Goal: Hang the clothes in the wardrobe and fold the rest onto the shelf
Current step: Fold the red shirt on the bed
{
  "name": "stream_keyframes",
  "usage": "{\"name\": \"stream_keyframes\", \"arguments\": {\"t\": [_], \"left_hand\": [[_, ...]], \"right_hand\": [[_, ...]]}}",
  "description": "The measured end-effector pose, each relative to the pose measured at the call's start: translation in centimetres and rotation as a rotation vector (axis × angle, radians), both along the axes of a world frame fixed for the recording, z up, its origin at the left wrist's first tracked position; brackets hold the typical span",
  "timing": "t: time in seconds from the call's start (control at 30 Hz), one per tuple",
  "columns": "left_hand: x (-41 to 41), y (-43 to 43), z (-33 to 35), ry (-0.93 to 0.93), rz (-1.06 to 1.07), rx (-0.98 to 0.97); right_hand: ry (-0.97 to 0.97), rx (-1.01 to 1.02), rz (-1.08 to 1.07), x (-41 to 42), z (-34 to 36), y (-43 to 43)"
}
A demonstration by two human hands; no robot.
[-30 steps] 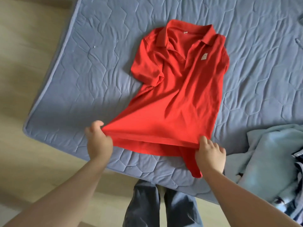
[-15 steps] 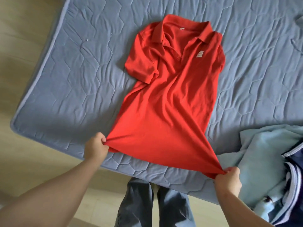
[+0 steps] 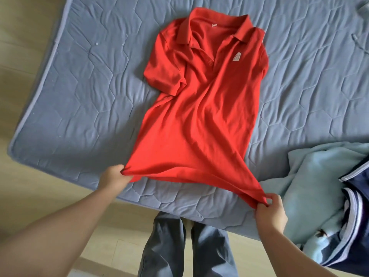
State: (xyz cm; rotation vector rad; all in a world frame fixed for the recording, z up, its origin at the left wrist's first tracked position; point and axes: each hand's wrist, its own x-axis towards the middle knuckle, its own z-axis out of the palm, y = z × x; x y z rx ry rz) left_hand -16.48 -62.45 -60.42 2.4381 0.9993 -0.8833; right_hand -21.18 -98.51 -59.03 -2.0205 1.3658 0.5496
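Your left hand [image 3: 113,177] and right hand [image 3: 271,211] each pinch a bottom corner of the red shirt [image 3: 199,108] (front up), lying lengthwise on the blue mattress [image 3: 79,96], collar pointing away from you.

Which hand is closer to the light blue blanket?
Right. The right hand, pinching the red shirt's hem corner, is beside the blanket; the left hand grips the far corner.

Blue-grey quilted mattress [image 3: 83,100] (hexagonal stitching, piped edge) lying low on a pale wood-effect floor [image 3: 22,47]; soft, even daylight, with faint shadows only.
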Motion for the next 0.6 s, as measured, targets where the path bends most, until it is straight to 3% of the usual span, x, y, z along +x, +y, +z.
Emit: {"name": "stream_keyframes", "arguments": {"t": [0.13, 0.23, 0.27, 0.33, 0.43, 0.5, 0.6], "left_hand": [[0.5, 1.5, 0.8, -0.117, 0.148, 0.077], [0.4, 1.6, 1.3, -0.228, 0.236, -0.011], [0.2, 1.6, 1.6, -0.249, 0.12, 0.017], [-0.3, 1.6, 1.9, -0.18, -0.316, 0.16], [-1.0, 1.2, 2.2, 0.11, -0.865, 0.364], [-1.2, 1.2, 2.5, 0.273, -0.981, 0.419], [-1.7, 1.3, 2.3, 0.435, -0.907, 0.331]], "right_hand": [[0.038, -0.081, 0.109, -0.5, 0.6, -1.4], [0.148, -0.105, 0.57, -0.8, 1.2, -2.4], [0.199, -0.11, 0.741, -1.0, 1.4, -2.6], [0.303, -0.14, 0.99, -1.2, 1.7, -2.8], [0.397, -0.177, 1.114, -1.4, 1.5, -2.8], [0.42, -0.157, 1.027, -1.3, 1.1, -2.6], [0.536, -0.113, 0.972, -1.7, 0.5, -2.3]]}}
